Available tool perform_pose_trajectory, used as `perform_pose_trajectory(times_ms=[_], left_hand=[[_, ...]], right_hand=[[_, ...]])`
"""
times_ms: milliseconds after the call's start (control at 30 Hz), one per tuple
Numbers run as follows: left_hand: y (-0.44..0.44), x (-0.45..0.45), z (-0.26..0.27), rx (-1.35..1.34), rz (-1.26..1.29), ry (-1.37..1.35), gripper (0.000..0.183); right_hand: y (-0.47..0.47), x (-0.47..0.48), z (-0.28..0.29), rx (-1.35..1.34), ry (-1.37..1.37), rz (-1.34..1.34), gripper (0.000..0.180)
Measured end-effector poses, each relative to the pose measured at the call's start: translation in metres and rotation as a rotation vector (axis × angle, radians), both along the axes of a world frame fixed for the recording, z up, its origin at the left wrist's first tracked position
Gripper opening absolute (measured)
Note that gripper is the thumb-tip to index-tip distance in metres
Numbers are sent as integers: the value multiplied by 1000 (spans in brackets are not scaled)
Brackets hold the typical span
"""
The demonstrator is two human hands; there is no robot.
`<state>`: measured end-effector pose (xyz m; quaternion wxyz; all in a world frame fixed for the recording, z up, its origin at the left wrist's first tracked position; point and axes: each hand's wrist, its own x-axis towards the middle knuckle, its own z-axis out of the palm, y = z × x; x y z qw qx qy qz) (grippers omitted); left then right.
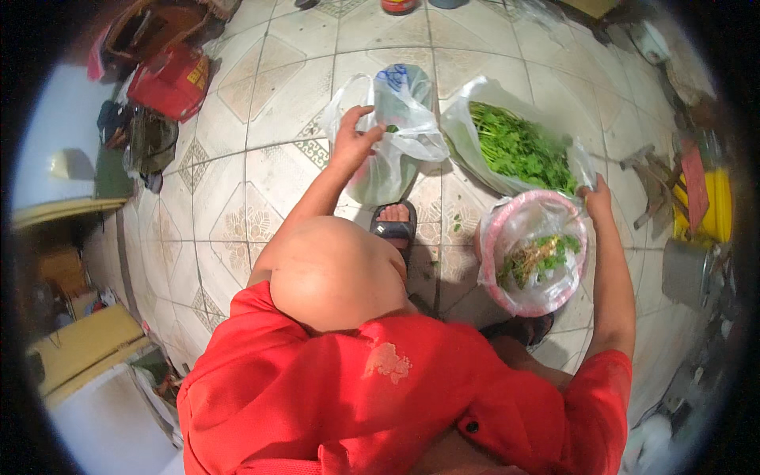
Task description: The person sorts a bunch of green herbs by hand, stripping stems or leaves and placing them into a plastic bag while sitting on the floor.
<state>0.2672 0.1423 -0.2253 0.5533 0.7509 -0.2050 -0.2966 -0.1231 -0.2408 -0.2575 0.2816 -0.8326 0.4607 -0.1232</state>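
My left hand (356, 139) is at the mouth of a thin white plastic bag (386, 178), its thumb and index finger apart against the film. Something green shows inside this bag, mostly hidden by the plastic. With my right hand (597, 197) I pinch the right edge of a second clear plastic bag (466, 133). Leafy green herbs, likely cilantro (522, 145), fill that bag, stems towards the upper left. Just below it stands a round pink bin (490, 270) lined with clear plastic. Root ends and leafy scraps (537, 258) lie in the liner.
Small leaf bits (457, 224) lie on the tiled floor (285, 196) beside my sandalled foot (393, 221). At upper left sits a red bag (172, 83). A small stool-like frame (656, 184) and a yellow container (715, 205) stand on the right. Cabinets (89, 350) line the left.
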Motion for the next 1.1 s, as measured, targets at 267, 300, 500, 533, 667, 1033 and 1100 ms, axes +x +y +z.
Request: perform_pose_trajectory(times_ms=[267, 300, 500, 533, 667, 1033, 1100], left_hand=[[-2, -2, -25, 267, -257, 134, 68], [-1, -7, -29, 265, -294, 126, 69], [0, -14, -22, 273, -345, 172, 47], [1, -11, -22, 282, -335, 161, 46], [7, -2, -28, 256, -315, 157, 34], [10, 14, 25, -238, 85, 19, 18], [11, 16, 62, -278, 90, 80, 24]], right_hand=[[39, 120, 90, -182, -307, 302, 46], [55, 138, 99, -158, -329, 353, 49], [106, 212, 83, -72, 38, 871, 53], [107, 216, 84, -10, 117, 862, 46], [66, 193, 87, 143, -85, 617, 22], [-55, -87, 201, -25, -225, -106, 32], [-31, -106, 212, -39, -146, -100, 31]])
